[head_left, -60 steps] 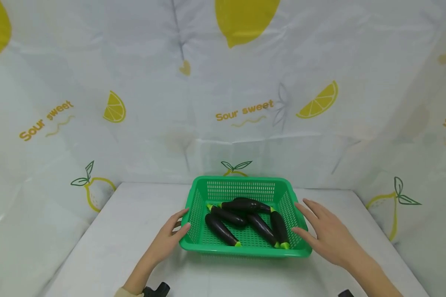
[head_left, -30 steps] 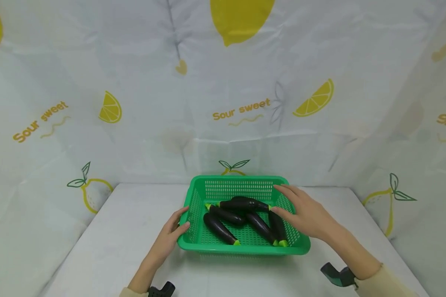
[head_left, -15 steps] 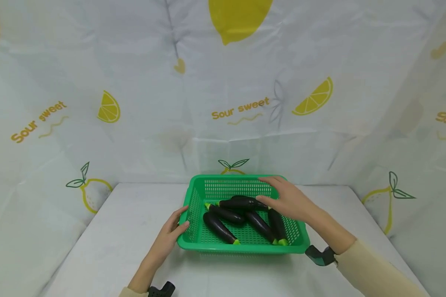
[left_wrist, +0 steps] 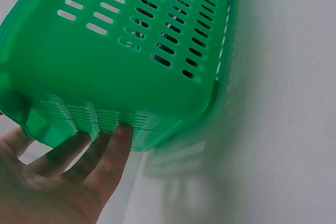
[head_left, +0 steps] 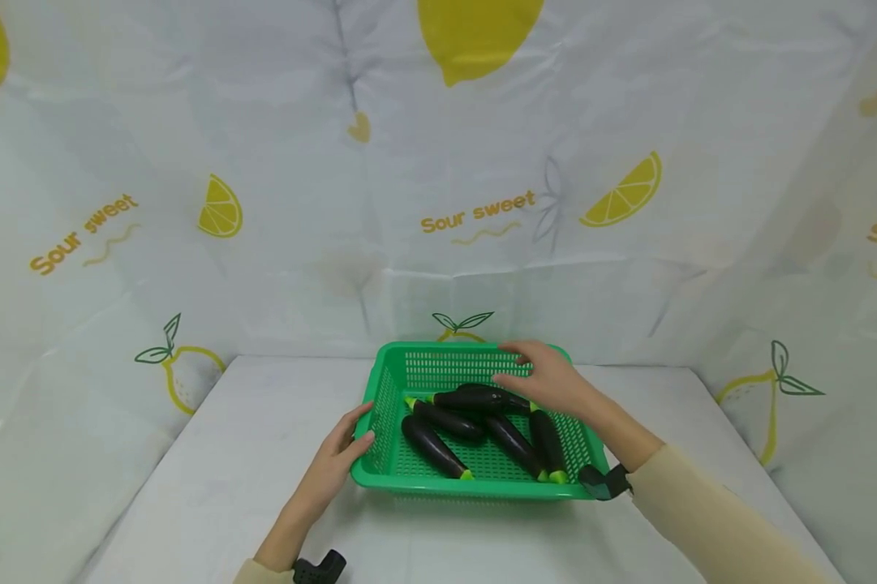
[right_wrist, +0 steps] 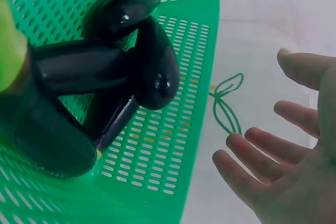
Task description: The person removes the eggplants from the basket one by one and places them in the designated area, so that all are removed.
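**A:** Okay, what's with the left hand [head_left: 328,464]?

**B:** Fingers fairly straight, pads touching the outside of the green slotted basket [head_left: 475,488], thumb by the rim. Not clamped round anything. My guess is it's there to stop the basket skidding on the white table [head_left: 226,487].

**A:** And the eggplants?

**B:** All in the basket, six that I count. Left to right: front-left eggplant [head_left: 434,448] lying slantwise, more through the middle, a couple overlapping at the back, and the right-hand eggplant [head_left: 548,446] along that wall. High sides probably keep them from rolling off.

**A:** Right hand [head_left: 548,381]?

**B:** Loosely open, thumb and fingers apart, nothing in it. Hangs over the back-right of the basket, near that overlapping pair. Looks like a spread that leaves room for something chunky.

**A:** Anything change?

**B:** Two seconds ago the right hand was out by the basket's right wall; now it's in over the back. Left hand's same spot, eggplants lie just as they did.
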Tool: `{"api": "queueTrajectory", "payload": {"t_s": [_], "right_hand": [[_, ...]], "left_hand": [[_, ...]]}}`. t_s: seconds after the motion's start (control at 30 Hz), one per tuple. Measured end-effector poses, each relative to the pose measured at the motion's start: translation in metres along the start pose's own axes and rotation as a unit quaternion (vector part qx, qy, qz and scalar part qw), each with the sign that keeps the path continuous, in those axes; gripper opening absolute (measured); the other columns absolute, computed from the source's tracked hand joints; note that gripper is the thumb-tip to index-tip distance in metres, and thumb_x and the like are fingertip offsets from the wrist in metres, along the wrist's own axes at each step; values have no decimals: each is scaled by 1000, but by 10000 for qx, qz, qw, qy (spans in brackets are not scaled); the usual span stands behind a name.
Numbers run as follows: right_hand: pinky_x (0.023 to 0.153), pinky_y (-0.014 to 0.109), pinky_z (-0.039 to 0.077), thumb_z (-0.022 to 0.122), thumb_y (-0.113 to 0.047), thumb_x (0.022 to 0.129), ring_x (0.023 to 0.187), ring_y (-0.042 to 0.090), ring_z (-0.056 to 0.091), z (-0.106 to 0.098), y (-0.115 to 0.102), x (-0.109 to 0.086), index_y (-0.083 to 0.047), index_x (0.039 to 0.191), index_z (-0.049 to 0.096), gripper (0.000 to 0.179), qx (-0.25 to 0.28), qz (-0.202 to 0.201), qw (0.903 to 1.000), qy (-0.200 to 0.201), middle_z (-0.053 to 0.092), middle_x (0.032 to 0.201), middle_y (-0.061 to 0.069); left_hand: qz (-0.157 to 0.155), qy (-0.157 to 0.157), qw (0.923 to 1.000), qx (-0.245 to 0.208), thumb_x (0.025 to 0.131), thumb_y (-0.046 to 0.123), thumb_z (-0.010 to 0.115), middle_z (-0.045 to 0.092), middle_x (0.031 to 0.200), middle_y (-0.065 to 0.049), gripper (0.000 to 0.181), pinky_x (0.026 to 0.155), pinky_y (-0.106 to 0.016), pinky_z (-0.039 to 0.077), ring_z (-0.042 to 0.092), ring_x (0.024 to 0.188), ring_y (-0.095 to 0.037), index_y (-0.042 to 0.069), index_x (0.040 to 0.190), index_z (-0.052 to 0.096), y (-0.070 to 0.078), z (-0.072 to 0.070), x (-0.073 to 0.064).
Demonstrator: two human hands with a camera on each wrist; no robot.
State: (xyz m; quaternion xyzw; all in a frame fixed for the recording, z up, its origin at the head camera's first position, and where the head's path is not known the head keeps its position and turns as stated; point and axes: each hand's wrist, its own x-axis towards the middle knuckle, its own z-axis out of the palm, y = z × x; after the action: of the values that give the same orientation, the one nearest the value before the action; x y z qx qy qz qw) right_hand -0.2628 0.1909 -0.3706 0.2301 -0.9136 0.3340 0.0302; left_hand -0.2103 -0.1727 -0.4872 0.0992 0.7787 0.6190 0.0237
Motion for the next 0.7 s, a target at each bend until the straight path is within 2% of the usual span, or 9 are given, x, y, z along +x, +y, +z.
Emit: {"api": "queueTrajectory", "payload": {"t_s": [0.27, 0.53, 0.7], "right_hand": [[94, 55, 51, 70, -33, 98, 122, 45, 57, 8, 12, 11, 0, 143, 53, 59, 426, 221, 9988, -102, 56, 141, 23], [95, 54, 51, 69, -34, 98, 123, 45, 57, 18, 26, 21, 0, 145, 52, 61, 760, 594, 9942, -478, 55, 140, 26], [93, 53, 53, 69, -34, 98, 123, 46, 56, 24, 35, 25, 2, 144, 52, 61, 902, 583, 9917, -702, 55, 138, 28]], "left_hand": [[-42, 22, 10000, -46, 105, 36, 57, 25, 166, -13, 56, 117, -64, 21, 22, 151, -39, 25, 157, 39, -1, 1, 1], [-14, 60, 10000, 8, 105, 38, 57, 27, 165, -15, 56, 116, -64, 24, 26, 150, -41, 24, 156, 41, 0, 2, 2], [-20, 93, 10000, 29, 105, 36, 57, 29, 164, -15, 55, 115, -64, 27, 31, 148, -42, 22, 156, 41, 0, 2, 0]]}}
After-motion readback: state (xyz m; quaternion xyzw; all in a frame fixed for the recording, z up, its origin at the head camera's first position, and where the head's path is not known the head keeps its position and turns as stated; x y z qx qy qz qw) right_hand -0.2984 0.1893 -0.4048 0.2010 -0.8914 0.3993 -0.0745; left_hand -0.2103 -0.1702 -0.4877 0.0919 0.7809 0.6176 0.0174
